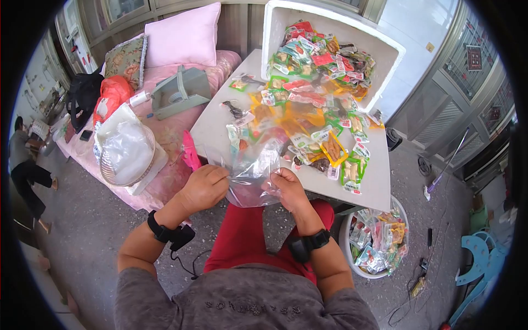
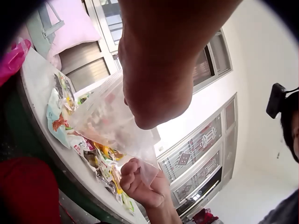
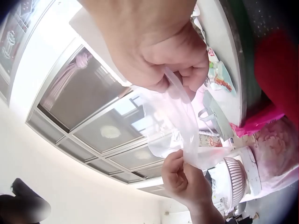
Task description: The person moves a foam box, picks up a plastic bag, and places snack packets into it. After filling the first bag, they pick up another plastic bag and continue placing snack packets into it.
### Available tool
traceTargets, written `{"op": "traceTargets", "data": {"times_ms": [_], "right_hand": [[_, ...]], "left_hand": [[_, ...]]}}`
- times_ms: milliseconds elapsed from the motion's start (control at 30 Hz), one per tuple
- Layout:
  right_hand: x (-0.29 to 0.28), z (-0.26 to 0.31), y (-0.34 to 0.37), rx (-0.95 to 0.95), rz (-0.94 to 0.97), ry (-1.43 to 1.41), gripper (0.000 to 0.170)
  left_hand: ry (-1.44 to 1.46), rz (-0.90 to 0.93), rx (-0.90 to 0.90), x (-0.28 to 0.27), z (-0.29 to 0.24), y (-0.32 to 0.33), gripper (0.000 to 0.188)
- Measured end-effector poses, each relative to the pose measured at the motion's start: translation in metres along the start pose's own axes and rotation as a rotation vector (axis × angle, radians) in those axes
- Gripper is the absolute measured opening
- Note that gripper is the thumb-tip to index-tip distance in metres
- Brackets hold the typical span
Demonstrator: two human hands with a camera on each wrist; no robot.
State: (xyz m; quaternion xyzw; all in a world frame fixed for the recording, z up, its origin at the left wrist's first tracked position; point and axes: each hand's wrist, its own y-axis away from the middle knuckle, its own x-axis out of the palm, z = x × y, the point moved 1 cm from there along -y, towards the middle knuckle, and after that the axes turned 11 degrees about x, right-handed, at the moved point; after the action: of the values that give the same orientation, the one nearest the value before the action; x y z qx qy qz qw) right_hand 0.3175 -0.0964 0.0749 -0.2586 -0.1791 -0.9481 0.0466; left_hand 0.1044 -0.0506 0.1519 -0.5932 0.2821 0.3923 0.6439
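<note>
A clear plastic bag [image 1: 250, 179] is stretched between both hands in front of the table's near edge. At its left side my left hand [image 1: 207, 186] pinches the bag's edge. My right hand [image 1: 290, 188] pinches the opposite edge, its fingers curled in on the film. In the right wrist view the bag [image 3: 170, 116] spans from the right hand [image 3: 173, 63] to the left hand [image 3: 184, 179]. Beyond the bag, many small sealed snack packets [image 1: 333, 148] lie spread over the white table [image 1: 214, 118], some seen through the film.
A white foam box [image 1: 389, 71] full of packets lies tipped at the table's back. A white bucket [image 1: 345, 242] of packets stands on the floor at right. On the pink bed at left are a basket of clear bags [image 1: 129, 151] and a grey-green carrier [image 1: 184, 93].
</note>
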Motion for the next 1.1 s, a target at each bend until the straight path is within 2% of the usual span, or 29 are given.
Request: {"op": "traceTargets", "data": {"times_ms": [133, 233, 333, 367, 467, 500, 600, 700, 800, 833, 900, 933, 967, 1000, 1100], "right_hand": [[-0.030, 0.009, 0.017, -0.126, -0.091, -0.005, 0.008], [-0.038, 0.023, 0.032, -0.102, -0.134, 0.006, 0.010], [-0.046, 0.031, 0.039, -0.089, -0.045, 0.057, 0.011], [-0.051, 0.031, 0.039, -0.076, 0.030, 0.073, 0.012], [-0.053, 0.033, 0.043, -0.081, 0.179, 0.116, 0.013], [-0.052, 0.033, 0.047, -0.055, 0.169, 0.142, 0.013], [-0.049, 0.036, 0.054, -0.003, 0.164, 0.197, 0.013], [-0.053, 0.040, 0.058, 0.008, 0.181, 0.212, 0.013], [-0.060, 0.048, 0.060, 0.008, 0.195, 0.246, 0.013], [-0.064, 0.050, 0.060, 0.007, 0.204, 0.252, 0.013], [-0.070, 0.056, 0.060, 0.018, 0.177, 0.301, 0.012], [-0.072, 0.058, 0.060, 0.032, 0.095, 0.363, 0.012], [-0.073, 0.061, 0.060, 0.044, 0.011, 0.424, 0.012], [-0.074, 0.064, 0.060, 0.055, -0.073, 0.484, 0.012], [-0.086, 0.065, 0.054, -0.097, -0.208, 0.839, 0.013]], "left_hand": [[0.091, -0.085, -0.071, 0.021, -0.013, -0.003, 0.022], [0.120, -0.317, -0.311, 0.040, -0.005, 0.008, 0.037], [0.358, -0.308, -0.680, 0.059, 0.012, 0.011, 0.053], [0.537, -0.231, -0.727, 0.068, 0.017, 0.012, 0.065], [0.793, -0.171, -0.721, 0.074, 0.014, -0.011, 0.070], [0.847, -0.161, -0.719, 0.079, 0.015, -0.018, 0.074], [0.952, 0.050, -0.562, 0.075, 0.012, -0.037, 0.071], [1.300, 0.189, -0.594, 0.107, 0.012, -0.028, 0.062], [1.257, 0.307, -0.520, 0.113, 0.003, -0.028, 0.044], [1.215, 0.298, -0.509, 0.113, -0.001, -0.027, 0.028], [1.345, 0.333, -0.567, 0.125, -0.007, -0.020, 0.023], [1.409, 0.349, -0.596, 0.130, -0.010, -0.016, 0.021], [1.298, 0.270, -0.624, 0.135, -0.016, -0.012, 0.014], [1.393, 0.243, -0.646, 0.135, -0.019, -0.011, 0.013], [1.629, 0.184, -0.731, 0.133, -0.025, -0.010, 0.010]]}}
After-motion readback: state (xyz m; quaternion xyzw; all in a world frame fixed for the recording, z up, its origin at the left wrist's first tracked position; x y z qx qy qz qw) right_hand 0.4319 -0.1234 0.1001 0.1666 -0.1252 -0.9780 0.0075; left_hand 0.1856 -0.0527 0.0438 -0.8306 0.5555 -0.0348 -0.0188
